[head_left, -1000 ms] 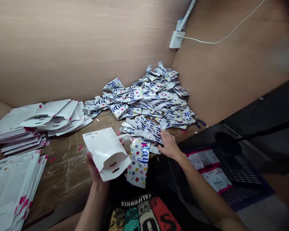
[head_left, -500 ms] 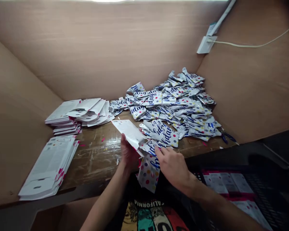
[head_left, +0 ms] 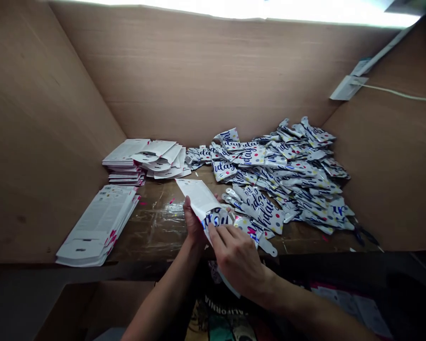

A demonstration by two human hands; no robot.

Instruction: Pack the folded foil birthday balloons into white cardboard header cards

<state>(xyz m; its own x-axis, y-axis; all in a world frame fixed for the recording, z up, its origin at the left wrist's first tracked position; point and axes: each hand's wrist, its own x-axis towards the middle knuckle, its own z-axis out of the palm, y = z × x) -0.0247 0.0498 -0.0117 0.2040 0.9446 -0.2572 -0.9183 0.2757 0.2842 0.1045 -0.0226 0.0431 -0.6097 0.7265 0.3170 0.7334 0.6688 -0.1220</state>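
My left hand (head_left: pixel 192 222) grips a white paper envelope (head_left: pixel 198 195) by its lower end, over the front edge of the wooden table (head_left: pixel 156 227). My right hand (head_left: pixel 236 253) holds a folded foil balloon (head_left: pixel 218 219), white with coloured dots and blue script. Its upper end is partly inside the envelope's open mouth. Just right of my hands begins a big heap of the same folded foil balloons (head_left: pixel 280 170), spread toward the back right corner.
A fanned pile of white envelopes (head_left: pixel 145 158) lies at the back left. A neater stack of them (head_left: pixel 99 225) sits at the front left edge. Brown board walls close in three sides. A white socket with a cable (head_left: pixel 348 86) hangs on the right wall.
My right hand came off the heap with one folded balloon and brought it to the envelope, which my left hand tilted down toward the table. The view swung left and up.
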